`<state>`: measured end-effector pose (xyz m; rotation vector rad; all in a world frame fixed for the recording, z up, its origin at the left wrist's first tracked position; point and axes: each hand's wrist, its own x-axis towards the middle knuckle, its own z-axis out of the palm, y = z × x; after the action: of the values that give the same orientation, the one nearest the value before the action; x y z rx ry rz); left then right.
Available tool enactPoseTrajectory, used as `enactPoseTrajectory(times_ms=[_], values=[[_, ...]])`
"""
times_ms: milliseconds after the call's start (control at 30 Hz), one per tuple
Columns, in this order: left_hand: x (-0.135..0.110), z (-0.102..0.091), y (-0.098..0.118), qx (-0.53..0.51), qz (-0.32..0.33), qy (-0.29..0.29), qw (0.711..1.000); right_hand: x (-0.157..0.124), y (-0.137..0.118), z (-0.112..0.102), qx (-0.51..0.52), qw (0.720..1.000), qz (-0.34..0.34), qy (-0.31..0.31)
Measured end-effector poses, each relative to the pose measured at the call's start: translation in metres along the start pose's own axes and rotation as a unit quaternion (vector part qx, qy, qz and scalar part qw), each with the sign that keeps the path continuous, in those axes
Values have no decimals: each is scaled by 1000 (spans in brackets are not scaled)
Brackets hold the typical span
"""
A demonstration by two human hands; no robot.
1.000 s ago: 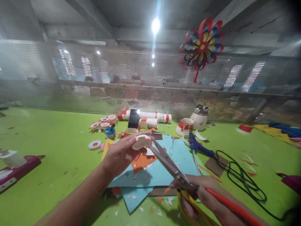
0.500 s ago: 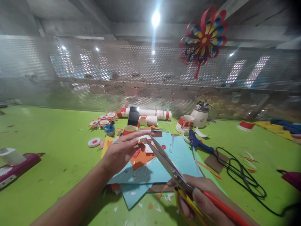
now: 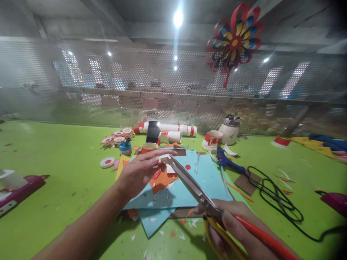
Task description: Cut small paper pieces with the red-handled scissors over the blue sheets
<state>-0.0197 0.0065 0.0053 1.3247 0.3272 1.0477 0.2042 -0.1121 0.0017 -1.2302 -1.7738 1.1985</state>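
1. The left hand (image 3: 139, 173) pinches a small white-and-red paper piece (image 3: 163, 158) between thumb and fingertips, up over the middle of the green desk (image 3: 54, 151).
2. The right hand (image 3: 233, 227), by the desk's near edge, is wrapped round the red and yellow handles of the scissors (image 3: 189, 182). The blades look pressed together, tip touching the paper piece.
3. Underneath lie blue paper sheets (image 3: 211, 177), with a blue glue gun (image 3: 226, 163) and black cable (image 3: 276, 198) to their right.
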Motion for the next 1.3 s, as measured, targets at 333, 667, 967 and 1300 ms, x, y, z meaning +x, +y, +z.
enactPoseTrajectory(times_ms=[333, 667, 967, 1300], values=[[-1, 0, -2, -20, 0, -2, 1000, -2, -4, 1, -10, 1000, -1, -7], [-2, 0, -2, -24, -4, 2, 1000, -2, 3, -1, 7, 1000, -8, -8], [-2, -1, -1, -12, -4, 0, 1000, -7, 2, 2, 6, 1000, 7, 14], [-3, 0, 1, -3, -7, 30, 1000, -7, 3, 1, 4, 1000, 16, 4]])
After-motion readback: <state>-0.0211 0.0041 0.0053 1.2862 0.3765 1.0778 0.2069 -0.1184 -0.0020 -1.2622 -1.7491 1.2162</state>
